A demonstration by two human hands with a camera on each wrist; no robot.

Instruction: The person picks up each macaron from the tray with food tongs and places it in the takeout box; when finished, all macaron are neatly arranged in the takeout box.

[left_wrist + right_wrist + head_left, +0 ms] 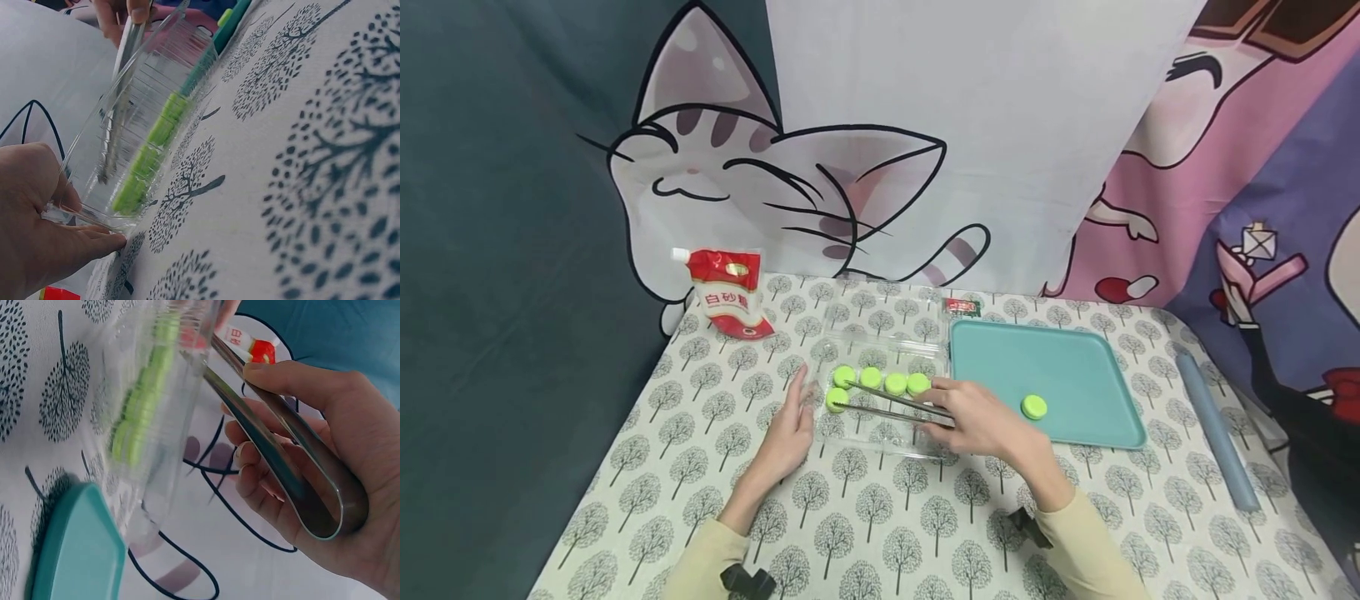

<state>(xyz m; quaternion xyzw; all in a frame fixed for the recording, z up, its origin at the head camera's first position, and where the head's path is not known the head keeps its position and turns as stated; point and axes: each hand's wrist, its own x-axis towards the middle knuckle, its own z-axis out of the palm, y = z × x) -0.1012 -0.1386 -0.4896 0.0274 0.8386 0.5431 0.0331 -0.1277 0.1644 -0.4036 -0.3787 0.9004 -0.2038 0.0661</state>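
Note:
My right hand (981, 419) holds metal tongs (269, 434), thumb on one arm and fingers along the other. The tongs reach leftward over a clear plastic box (880, 446), their arms parted. In the head view their tips overlap two round light-green macaron-like pieces at the left end, including the nearer piece (837, 400). Several such pieces (150, 156) lie in the box, most in a row along its far side. My left hand (787, 433) grips the box's left wall, fingers at its rim in the left wrist view (31, 219).
Right of the box lies a teal tray (1030, 350) bearing one green piece (1034, 407). The box's clear lid (883, 312) stands open behind it, near a small red-and-green packet (962, 307). A red-and-white sugar pouch (727, 292) is at back left; a grey-blue rod (1217, 429) lies far right.

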